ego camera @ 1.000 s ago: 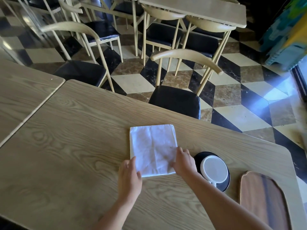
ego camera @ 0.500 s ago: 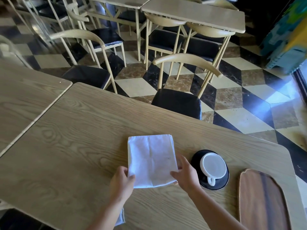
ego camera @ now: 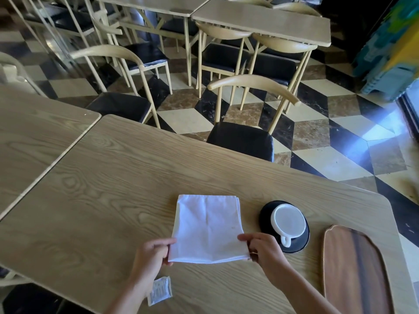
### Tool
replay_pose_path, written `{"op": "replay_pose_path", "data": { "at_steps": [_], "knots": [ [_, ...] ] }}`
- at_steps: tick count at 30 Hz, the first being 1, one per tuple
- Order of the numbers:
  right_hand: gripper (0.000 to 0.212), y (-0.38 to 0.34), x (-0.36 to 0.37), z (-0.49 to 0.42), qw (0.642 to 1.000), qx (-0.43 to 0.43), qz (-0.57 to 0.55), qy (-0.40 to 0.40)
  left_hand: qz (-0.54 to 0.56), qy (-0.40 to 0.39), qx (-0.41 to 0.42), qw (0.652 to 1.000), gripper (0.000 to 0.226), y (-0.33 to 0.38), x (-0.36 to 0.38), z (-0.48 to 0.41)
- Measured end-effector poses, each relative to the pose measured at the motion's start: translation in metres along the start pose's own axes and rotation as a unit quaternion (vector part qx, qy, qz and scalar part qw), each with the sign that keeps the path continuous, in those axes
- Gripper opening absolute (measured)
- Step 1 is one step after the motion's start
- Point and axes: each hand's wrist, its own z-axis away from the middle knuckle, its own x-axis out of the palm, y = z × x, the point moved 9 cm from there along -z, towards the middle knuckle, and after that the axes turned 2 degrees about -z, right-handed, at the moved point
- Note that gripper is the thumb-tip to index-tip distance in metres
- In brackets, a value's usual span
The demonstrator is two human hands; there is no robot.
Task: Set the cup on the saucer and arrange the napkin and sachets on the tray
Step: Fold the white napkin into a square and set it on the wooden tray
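Observation:
A folded white napkin (ego camera: 207, 227) lies on the wooden table. My left hand (ego camera: 151, 257) pinches its near left corner and my right hand (ego camera: 264, 249) pinches its near right corner. To the right, a white cup (ego camera: 288, 220) stands on a black saucer (ego camera: 265, 214), handle toward me. A wooden tray (ego camera: 353, 268) lies at the table's right end, bare as far as it shows. One white sachet (ego camera: 159, 290) lies near the front edge, partly under my left forearm.
The table (ego camera: 102, 200) butts against a second table (ego camera: 34, 137) on the left. A black-seated chair (ego camera: 240, 139) is tucked in at the far side. More chairs and tables stand on the checkered floor behind.
My hands slid from the top of the napkin to its near corners and took hold of them. The view shifted, and the sachet came into sight by my left forearm.

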Motion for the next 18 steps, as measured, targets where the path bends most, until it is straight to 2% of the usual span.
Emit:
{"op": "replay_pose_path", "data": {
  "at_steps": [3, 7, 11, 13, 15, 18],
  "knots": [
    [0.052, -0.002, -0.003, 0.004, 0.998, -0.04, 0.054, -0.013, -0.063, -0.05, 0.039, 0.996, 0.038, 0.003, -0.001, 0.006],
    [0.037, -0.012, -0.007, 0.005, 0.988, -0.097, 0.124, -0.014, -0.121, -0.06, 0.091, 0.987, 0.031, 0.009, -0.003, 0.009],
    [0.016, -0.035, -0.005, 0.006, 0.936, -0.218, 0.277, 0.003, -0.171, -0.065, 0.215, 0.959, 0.024, 0.029, 0.001, 0.015],
    [0.018, -0.039, -0.002, 0.005, 0.915, -0.256, 0.31, -0.01, -0.174, -0.094, 0.246, 0.949, 0.025, 0.033, 0.005, 0.014],
    [0.017, -0.039, 0.0, 0.002, 0.913, -0.258, 0.315, -0.025, -0.188, -0.122, 0.255, 0.941, 0.031, 0.033, 0.011, 0.013],
    [0.028, -0.04, 0.002, -0.004, 0.897, -0.279, 0.343, -0.023, -0.232, -0.14, 0.28, 0.921, 0.038, 0.037, 0.02, 0.009]
  ]
}}
